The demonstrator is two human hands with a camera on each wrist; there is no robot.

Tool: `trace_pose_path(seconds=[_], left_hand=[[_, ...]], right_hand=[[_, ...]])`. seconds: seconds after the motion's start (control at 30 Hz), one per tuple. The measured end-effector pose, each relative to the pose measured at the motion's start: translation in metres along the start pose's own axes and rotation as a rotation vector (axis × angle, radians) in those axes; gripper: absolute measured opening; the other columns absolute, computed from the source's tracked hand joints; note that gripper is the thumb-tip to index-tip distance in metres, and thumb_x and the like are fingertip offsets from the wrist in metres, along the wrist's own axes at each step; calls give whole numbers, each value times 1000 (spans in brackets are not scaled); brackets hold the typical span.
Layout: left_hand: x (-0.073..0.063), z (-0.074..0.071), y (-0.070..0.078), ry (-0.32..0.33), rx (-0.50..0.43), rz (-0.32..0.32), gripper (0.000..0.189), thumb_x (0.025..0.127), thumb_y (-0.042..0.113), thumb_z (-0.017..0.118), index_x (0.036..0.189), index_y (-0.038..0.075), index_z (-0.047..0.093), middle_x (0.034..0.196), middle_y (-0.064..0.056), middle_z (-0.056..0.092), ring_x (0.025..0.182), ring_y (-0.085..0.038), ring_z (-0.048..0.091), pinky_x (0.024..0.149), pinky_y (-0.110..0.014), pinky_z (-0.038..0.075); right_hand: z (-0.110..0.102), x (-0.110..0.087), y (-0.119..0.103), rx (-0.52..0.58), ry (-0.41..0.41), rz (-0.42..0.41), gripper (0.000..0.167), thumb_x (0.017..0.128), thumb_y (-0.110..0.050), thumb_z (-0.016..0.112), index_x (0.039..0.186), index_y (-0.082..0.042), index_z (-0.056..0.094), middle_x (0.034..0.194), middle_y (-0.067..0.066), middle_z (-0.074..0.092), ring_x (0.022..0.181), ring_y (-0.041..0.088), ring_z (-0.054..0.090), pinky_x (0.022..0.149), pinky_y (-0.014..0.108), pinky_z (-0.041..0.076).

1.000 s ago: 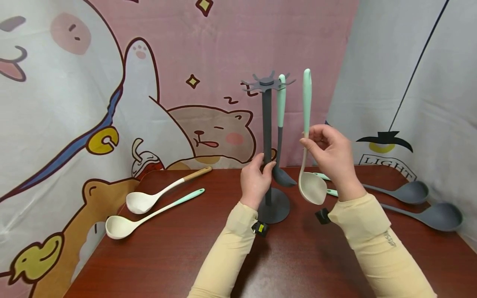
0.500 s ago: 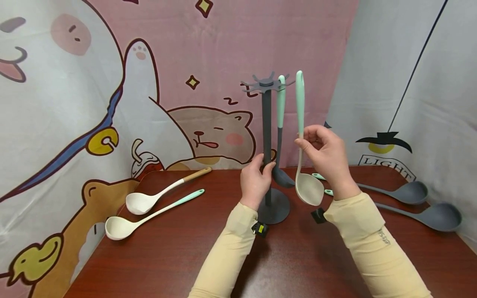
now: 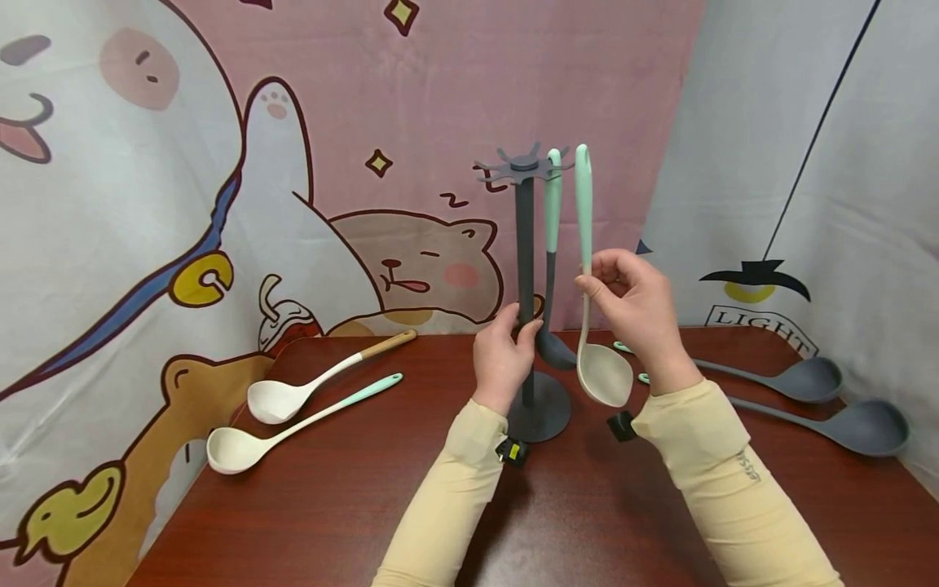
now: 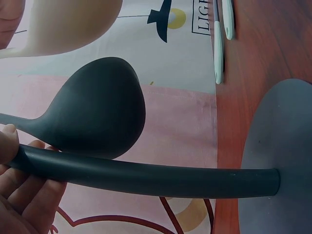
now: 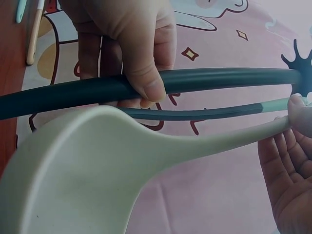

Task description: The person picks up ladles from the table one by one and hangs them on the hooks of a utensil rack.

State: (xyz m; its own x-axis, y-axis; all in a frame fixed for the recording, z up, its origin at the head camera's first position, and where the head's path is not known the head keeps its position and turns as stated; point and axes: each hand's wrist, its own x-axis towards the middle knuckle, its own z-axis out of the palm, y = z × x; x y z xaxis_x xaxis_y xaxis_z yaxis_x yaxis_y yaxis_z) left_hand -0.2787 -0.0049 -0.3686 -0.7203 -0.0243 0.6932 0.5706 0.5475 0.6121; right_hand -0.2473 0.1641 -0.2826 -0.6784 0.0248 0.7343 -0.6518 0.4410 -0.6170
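Observation:
My left hand [image 3: 503,355] grips the post of a dark grey utensil stand [image 3: 525,244], whose round base rests on the table. Several hooks fan out at its top. From one of them hangs a grey ladle [image 4: 107,107] with a mint-green handle, its bowl beside the post. My right hand [image 3: 637,314] pinches a cream ladle [image 5: 78,175] just below its mint handle. That ladle is upright, bowl down, to the right of the hanging one. Its handle top is level with the hooks and close beside their tips in the head view.
Two white ladles lie at the table's left, one with a wooden-coloured handle [image 3: 389,343], the other with a mint handle [image 3: 374,388]. On the right, behind my right arm, lie two grey ladles, one farther back [image 3: 807,380] and one nearer [image 3: 873,427]. A printed cloth [image 3: 587,73] hangs behind the table.
My right hand has moved the cream ladle left toward the stand and slightly down. The left hand has stayed on the post, and the grey ladle still hangs there.

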Motion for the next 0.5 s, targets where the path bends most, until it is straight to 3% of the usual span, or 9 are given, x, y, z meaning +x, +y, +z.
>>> trace_pose_path(seconds=[0.5], left_hand=[[0, -1, 1, -2, -3, 5, 16, 92, 22, 73, 104, 12, 69, 82, -1, 71, 57, -12, 57, 57, -26, 48]], right_hand=[[8, 0, 2, -28, -32, -4, 14, 90, -4, 72, 100, 4, 66, 86, 10, 62, 73, 8, 57, 68, 16, 46]])
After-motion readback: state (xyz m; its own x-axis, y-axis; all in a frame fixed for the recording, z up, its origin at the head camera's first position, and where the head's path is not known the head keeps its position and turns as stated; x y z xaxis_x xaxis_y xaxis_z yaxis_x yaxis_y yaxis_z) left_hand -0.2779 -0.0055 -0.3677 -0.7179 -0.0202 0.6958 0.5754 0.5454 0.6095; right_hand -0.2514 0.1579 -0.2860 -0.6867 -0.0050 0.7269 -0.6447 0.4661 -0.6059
